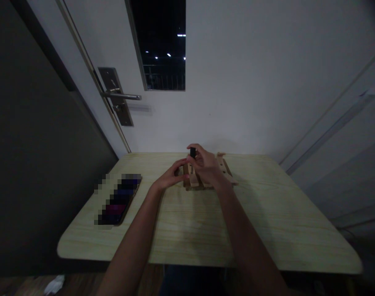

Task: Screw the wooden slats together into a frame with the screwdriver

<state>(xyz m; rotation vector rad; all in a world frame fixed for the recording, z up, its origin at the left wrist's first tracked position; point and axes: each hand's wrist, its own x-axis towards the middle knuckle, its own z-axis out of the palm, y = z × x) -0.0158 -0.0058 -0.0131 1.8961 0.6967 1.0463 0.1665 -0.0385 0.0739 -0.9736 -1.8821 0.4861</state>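
A wooden assembly (193, 179) of pale strips with dark holes on a browner base lies near the table's far edge. My left hand (170, 176) grips its left end, thumb on the near side and fingers on the far side. My right hand (207, 164) is closed around the black handle of what looks like a small screwdriver (193, 152). The tool stands upright over the left pale strip, and a thin greyish shaft shows beneath the handle. Whether its tip sits in a hole or on a screw is too small to tell. My right hand hides the assembly's middle.
A phone (122, 201), partly pixelated, lies on the left of the light wood-grain table (267, 230). Behind the table stands a white door with a metal lever handle (122, 96) and a dark window (163, 49). A dark panel (36, 144) rises at the left.
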